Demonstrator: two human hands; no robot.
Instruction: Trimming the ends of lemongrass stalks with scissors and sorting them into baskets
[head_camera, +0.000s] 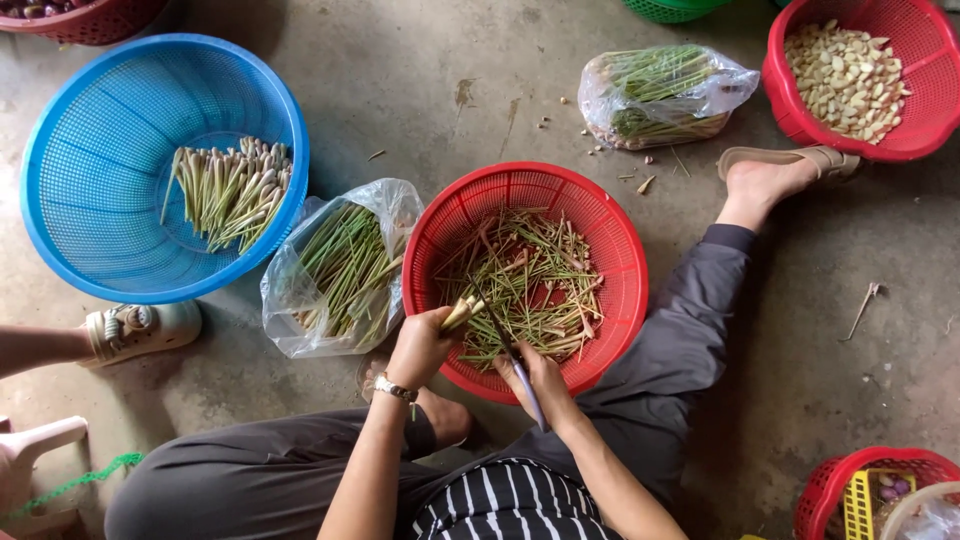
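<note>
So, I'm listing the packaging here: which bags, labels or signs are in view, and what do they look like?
Clear plastic bag of green stalks, open, between the blue basket and the middle red basket.
Clear plastic bag of green stalks, top, beside the upper-right red basket.
No labels, signs or screens.

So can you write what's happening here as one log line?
left hand: holds lemongrass stalks | right hand: holds knife | over: red basket of trimmings | nearby: blue basket

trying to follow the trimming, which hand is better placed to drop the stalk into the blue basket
Left, probably. The left hand already grips the stalk and is on the blue basket's side. The right hand holds the knife.
</note>
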